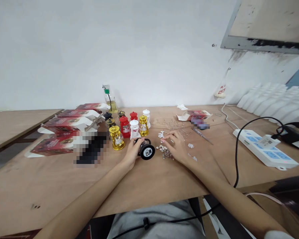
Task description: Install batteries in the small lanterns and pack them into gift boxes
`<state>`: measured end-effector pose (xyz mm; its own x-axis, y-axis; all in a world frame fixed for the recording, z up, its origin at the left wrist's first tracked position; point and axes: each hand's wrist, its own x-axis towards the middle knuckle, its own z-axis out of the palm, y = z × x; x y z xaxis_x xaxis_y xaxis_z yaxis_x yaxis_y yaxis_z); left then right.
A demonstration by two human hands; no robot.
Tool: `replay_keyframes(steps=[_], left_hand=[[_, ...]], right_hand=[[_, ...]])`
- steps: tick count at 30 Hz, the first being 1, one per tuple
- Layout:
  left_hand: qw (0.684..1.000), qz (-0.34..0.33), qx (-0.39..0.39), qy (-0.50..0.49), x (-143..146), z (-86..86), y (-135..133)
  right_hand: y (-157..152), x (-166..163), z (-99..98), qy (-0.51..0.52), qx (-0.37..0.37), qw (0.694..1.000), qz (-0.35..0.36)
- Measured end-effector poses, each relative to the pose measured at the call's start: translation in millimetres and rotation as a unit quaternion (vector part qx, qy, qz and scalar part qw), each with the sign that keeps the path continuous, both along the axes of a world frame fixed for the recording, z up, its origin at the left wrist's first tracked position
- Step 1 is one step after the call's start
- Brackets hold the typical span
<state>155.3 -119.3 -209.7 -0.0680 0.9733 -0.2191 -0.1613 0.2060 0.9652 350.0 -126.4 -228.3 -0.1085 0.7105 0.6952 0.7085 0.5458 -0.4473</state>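
Note:
My left hand (132, 151) grips a small black lantern (146, 150) lying on its side on the wooden table (64, 179), its round base turned toward me. My right hand (175, 146) rests just right of it, fingers curled down over a heap of small silver button cells (164, 151); I cannot see whether it has one pinched. Behind the hands stands a cluster of little lanterns: a gold one (116, 137), a red one (125, 126), a white one (134, 128) and several more.
Flat red and white cartons (67, 124) are stacked at the left. A small oil bottle (111, 99) stands by the wall. A screwdriver (201, 135), white tabs and metal bits lie at the right, and a white power strip (265, 151) with a black cable lies farther right.

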Motion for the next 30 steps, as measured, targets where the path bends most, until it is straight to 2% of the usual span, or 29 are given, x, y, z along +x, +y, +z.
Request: replay_keyframes(steps=[3,6,15,18,21,25,30], left_hand=[[1.0,0.001,0.001,-0.004,0,0.9,0],[1.0,-0.001,0.003,-0.005,0,1.2,0],[1.0,-0.014,-0.003,0.005,0,3.0,-2],[1.0,-0.016,-0.003,0.005,0,1.3,-1],[1.0,-0.014,-0.003,0.006,0,-1.2,0],[1.0,-0.011,0.003,0.004,0,-2.7,1],[1.0,-0.012,0.015,0.001,0,-2.7,0]], right_hand=[[10,1,-6.8,-0.012,-0.091,0.996,-0.004],[15,-1,-13.4,-0.035,-0.144,0.989,-0.015],[20,1,-16.9,-0.027,-0.187,0.982,-0.021],[20,0,-15.7,-0.022,-0.152,0.988,-0.017],[14,-3,-12.4,0.043,-0.07,0.997,0.005],[-5,-12,-4.7,0.116,0.023,0.989,0.091],[-27,-23,8.6,0.076,0.102,0.975,0.183]])
